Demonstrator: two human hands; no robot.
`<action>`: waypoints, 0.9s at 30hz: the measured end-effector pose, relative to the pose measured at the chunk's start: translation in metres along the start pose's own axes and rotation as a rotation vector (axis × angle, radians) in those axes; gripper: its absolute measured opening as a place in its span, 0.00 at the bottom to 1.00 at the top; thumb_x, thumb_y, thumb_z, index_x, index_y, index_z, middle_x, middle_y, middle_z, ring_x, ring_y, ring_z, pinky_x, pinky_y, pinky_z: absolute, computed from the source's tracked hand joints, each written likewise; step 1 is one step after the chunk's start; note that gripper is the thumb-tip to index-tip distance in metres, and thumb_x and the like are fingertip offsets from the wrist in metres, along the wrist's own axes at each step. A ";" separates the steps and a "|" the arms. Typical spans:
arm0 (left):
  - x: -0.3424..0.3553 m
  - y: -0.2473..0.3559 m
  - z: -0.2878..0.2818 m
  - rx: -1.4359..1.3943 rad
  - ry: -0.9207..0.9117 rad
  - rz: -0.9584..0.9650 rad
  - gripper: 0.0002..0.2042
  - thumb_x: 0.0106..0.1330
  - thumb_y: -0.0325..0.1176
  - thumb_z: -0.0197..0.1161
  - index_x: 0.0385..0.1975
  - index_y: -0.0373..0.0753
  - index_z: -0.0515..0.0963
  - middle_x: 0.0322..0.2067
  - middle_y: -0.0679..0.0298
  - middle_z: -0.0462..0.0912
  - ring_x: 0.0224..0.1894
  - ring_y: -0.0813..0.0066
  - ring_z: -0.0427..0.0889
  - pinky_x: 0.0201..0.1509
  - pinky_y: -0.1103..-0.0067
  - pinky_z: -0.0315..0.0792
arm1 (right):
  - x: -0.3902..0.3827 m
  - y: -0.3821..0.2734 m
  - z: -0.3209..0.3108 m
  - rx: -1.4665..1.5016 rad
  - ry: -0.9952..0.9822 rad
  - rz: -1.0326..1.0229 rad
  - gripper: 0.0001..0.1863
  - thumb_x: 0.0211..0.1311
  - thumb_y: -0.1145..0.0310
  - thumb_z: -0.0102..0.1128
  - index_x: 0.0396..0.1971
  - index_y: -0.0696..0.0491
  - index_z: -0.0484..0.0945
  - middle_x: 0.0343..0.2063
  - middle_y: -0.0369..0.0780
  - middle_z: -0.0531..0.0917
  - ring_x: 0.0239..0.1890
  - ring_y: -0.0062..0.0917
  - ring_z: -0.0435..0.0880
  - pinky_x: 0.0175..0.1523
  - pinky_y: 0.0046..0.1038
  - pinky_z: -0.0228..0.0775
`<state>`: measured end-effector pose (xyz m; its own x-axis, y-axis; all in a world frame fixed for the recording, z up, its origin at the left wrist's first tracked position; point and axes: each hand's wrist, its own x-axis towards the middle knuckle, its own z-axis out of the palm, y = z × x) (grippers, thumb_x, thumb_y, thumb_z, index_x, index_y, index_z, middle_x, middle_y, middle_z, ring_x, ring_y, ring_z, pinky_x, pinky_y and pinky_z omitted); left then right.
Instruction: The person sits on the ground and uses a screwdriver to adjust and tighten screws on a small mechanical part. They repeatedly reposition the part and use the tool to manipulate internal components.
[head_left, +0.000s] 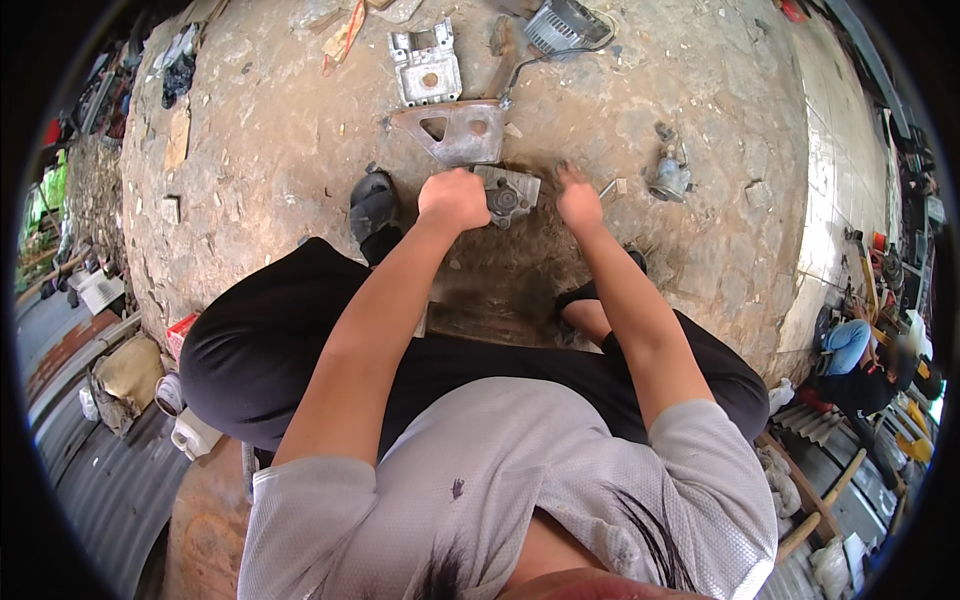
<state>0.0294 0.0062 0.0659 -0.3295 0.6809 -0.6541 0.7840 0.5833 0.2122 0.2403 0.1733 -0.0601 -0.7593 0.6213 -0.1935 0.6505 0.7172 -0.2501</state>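
The left grip (455, 198) clasps the metal block (511, 196), long axis crosswise. The right grip (580, 202) is loosely spread; floor (730, 240) extends rightward.

- grey corded device (567, 27) at the far edge of the concrete floor (260, 180)
- small metal fitting (669, 178) toward the floor's right edge
- dark bag (179, 80) near its far left corner
- person in blue jeans (848, 340) beyond its right edge
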 end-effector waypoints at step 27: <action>-0.002 -0.001 0.003 0.004 -0.013 -0.003 0.20 0.57 0.38 0.64 0.50 0.45 0.87 0.51 0.55 0.88 0.55 0.54 0.87 0.60 0.63 0.82 | -0.002 -0.004 -0.020 0.148 -0.126 -0.231 0.30 0.65 0.77 0.50 0.67 0.42 0.78 0.70 0.38 0.76 0.66 0.38 0.80 0.68 0.38 0.76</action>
<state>0.0310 0.0032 0.0650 -0.3250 0.6730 -0.6644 0.7849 0.5839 0.2074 0.2390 0.1754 -0.0398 -0.8890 0.3965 -0.2291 0.4579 0.7751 -0.4353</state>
